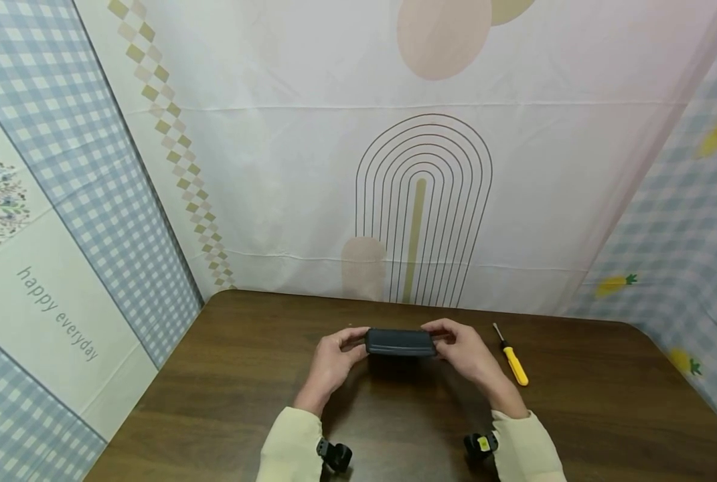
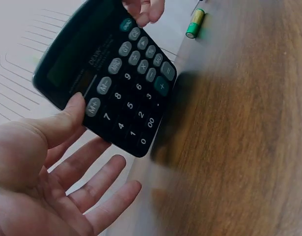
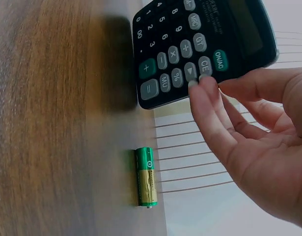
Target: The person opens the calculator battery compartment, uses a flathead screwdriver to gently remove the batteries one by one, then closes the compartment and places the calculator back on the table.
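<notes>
A black calculator (image 1: 400, 342) with grey and green keys is held up off the tabletop, tilted with its keys toward the person. My left hand (image 1: 331, 365) pinches one side, its thumb on the front by the M+ key; in the left wrist view the lower fingers (image 2: 109, 179) spread loosely below. At the opposite side my right hand (image 1: 468, 351) pinches the edge near the CE and ON/AC keys (image 3: 219, 61). A green and gold battery (image 3: 147, 177) lies on the table beyond the right hand; the head view does not show it. The calculator's back is hidden.
A screwdriver with a yellow handle (image 1: 516, 367) lies on the brown wooden table (image 1: 244, 375), right of the right hand. Behind the table's far edge hangs a white patterned cloth (image 1: 286, 181). Blue checked cloths (image 1: 51, 87) hang at both sides.
</notes>
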Motion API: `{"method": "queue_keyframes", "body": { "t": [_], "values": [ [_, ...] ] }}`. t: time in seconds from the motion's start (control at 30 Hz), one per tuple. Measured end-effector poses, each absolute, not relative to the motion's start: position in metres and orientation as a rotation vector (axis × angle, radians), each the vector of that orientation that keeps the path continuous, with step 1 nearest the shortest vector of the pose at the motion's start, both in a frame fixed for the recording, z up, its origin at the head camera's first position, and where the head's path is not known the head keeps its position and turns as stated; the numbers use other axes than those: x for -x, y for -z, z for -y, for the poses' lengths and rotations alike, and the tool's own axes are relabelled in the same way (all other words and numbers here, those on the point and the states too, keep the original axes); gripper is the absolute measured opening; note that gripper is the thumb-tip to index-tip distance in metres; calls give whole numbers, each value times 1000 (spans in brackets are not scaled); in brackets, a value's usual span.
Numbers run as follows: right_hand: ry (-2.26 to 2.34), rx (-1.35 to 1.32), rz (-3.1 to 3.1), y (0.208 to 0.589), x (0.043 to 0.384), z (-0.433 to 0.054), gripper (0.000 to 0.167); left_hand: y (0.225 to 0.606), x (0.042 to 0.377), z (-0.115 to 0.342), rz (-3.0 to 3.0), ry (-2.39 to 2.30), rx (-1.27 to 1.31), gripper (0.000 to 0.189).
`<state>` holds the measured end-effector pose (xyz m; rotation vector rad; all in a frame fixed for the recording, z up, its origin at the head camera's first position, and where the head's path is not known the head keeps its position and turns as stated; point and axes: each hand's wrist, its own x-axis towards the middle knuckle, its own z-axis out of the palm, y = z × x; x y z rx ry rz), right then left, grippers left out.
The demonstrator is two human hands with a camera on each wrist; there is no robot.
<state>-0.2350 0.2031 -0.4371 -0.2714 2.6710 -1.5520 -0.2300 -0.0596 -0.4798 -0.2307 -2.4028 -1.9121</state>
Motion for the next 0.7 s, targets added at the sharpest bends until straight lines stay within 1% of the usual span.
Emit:
{"method": "queue_keyframes", "body": {
  "t": [0.23, 0.47, 0.7],
  "values": [
    [1491, 332, -2751, 437, 237, -206, 38, 477, 229, 59, 2389, 1858, 210, 31],
    [1518, 320, -2724, 436, 236, -207, 41, 475, 228, 57, 2382, 1844, 149, 29],
    [1513, 318, -2738, 437, 236, -206, 41, 476, 228, 56, 2387, 1833, 112, 31]
  ]
}}
